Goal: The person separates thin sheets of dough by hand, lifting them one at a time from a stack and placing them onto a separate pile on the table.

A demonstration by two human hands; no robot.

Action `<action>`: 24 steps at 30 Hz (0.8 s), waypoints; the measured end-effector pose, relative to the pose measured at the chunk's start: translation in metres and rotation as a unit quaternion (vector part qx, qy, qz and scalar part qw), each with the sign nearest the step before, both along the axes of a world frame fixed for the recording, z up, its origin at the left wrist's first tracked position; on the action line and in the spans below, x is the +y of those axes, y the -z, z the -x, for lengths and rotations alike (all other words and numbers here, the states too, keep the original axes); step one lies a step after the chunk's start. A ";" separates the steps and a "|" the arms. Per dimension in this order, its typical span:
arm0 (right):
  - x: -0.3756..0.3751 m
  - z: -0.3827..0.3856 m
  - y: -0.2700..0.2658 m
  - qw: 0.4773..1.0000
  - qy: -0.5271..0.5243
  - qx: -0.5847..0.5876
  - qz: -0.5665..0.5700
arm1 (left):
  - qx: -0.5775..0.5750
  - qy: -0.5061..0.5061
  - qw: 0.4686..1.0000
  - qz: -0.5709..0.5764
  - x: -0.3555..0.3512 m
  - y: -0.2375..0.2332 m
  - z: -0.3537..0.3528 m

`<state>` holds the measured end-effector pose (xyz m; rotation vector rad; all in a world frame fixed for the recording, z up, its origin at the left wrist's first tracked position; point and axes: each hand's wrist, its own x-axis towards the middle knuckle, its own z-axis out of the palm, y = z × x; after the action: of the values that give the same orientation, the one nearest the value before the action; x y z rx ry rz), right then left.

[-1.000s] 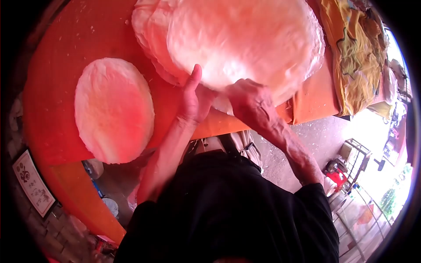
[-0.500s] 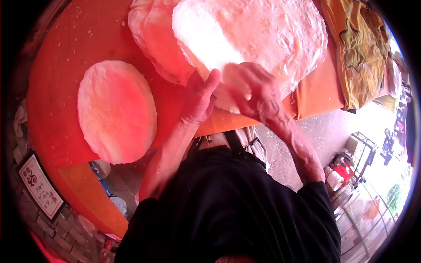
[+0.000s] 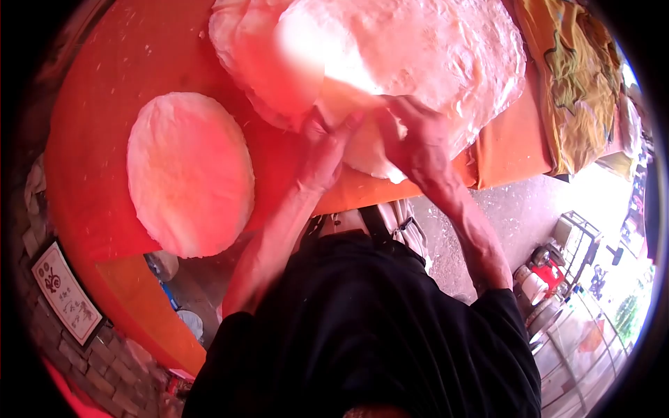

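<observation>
A stack of large, thin round flatbreads lies on the orange-red tabletop, its near edge by the table's front. My left hand is closed at this edge, thumb on top and fingers partly hidden beneath the sheet. Close beside it, my right hand pinches the edge of the same top flatbread with bent fingers. Between the two hands the sheet's edge looks lifted and folded. One separate flatbread lies flat to the left, apart from both hands.
The orange-red table curves round on the left. A crumpled yellow cloth lies at its right end. A framed sign leans at the lower left. On the right stand a metal-framed cart and a red machine.
My left thumb has moved right and down onto the sheet, towards my right hand. The top flatbread's left edge has been pulled back, exposing more of the layer beneath.
</observation>
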<state>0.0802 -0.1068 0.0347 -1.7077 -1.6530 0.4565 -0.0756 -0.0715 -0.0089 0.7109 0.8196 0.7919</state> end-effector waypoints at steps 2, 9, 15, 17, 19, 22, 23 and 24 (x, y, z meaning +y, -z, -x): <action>0.005 0.006 0.017 0.991 -0.025 -0.103 -0.081 | -0.002 -0.052 0.997 0.058 0.000 -0.004 -0.002; 0.019 -0.130 -0.086 0.969 0.141 -0.205 0.003 | -0.042 -0.102 0.987 0.121 -0.005 0.012 0.016; -0.007 -0.080 -0.157 0.984 0.098 -0.142 -0.038 | -0.129 -0.078 0.971 0.184 -0.006 0.003 0.024; 0.004 -0.050 -0.107 0.976 0.000 -0.213 -0.037 | -0.149 -0.085 0.969 0.177 -0.007 -0.014 0.025; 0.004 -0.022 -0.046 0.978 -0.067 -0.182 0.074 | -0.131 -0.080 0.976 0.153 -0.008 -0.012 0.030; -0.010 0.005 0.005 0.976 -0.114 -0.156 0.101 | -0.056 -0.077 0.991 0.098 -0.011 0.004 0.032; -0.015 0.010 0.008 0.981 -0.111 -0.140 0.075 | -0.044 -0.076 0.993 0.082 -0.009 -0.002 0.029; -0.016 0.009 0.007 0.981 -0.128 -0.124 0.074 | -0.034 -0.073 0.994 0.068 -0.008 -0.007 0.026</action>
<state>0.0712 -0.1224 0.0273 -1.7209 -2.0807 0.5146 -0.1015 -0.0795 -0.0015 0.5045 0.8618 0.8788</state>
